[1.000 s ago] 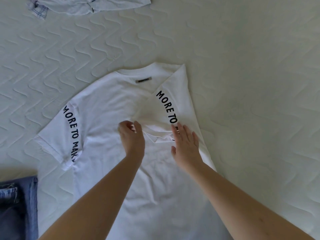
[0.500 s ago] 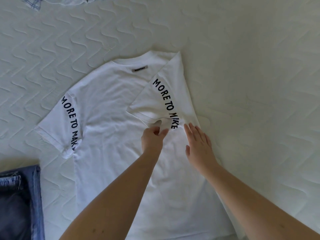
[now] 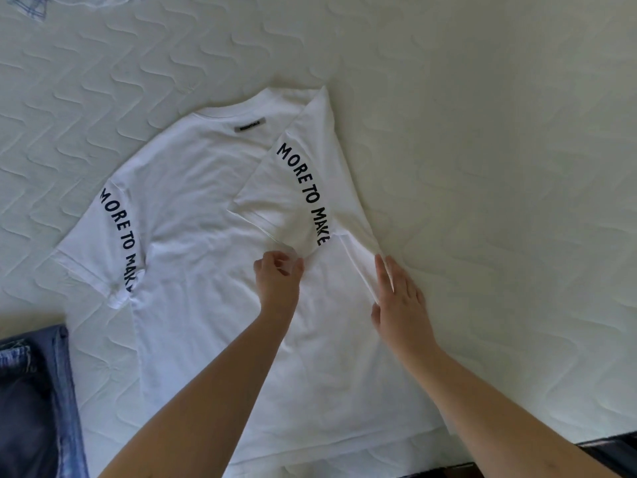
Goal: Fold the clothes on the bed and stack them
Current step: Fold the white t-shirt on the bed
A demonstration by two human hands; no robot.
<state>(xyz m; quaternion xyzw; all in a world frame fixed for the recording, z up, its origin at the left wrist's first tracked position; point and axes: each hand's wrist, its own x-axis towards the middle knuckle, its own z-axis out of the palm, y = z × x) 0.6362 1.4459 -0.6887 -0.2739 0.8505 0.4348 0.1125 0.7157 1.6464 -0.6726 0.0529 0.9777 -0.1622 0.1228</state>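
While the shirt's only half tucked, here's how it looks:

Shirt: white cotton t-shirt with black "MORE TO MAKE" lettering on the sleeves (image 3: pixel 206 270) lies flat on the cream quilted bed cover (image 3: pixel 482 167), collar far from the person, hem toward them. So its long axis runs pretty much straight away from the body.

Right sleeve: already flipped inward over the chest (image 3: pixel 293 191), its cuff end pointing at the left hand.

Left hand: left hand (image 3: pixel 277 277) is curled, fingers (image 3: pixel 293 267) bunched on the fabric right at the tip of that folded sleeve. Looks like a pinch on the cloth, though exactly how much it has is hard to make out.

Right hand: right hand (image 3: pixel 400 298) is flat, fingers straight, pressing along the shirt's right folded edge, just beside the left hand. Not gripping anything.

Key relation: the fold line runs lengthwise from the shoulder down past the right hand, so I'd guess that hand anchors the crease while the left one tidies the sleeve.

Other sleeve: the left sleeve (image 3: pixel 113 243) is spread out, well apart from both hands, nearer the left one. Probably next.

Other stuff: blue denim jeans (image 3: pixel 31 391) at the near left, some pale checked garment (image 3: pixel 34 5) at the far left.
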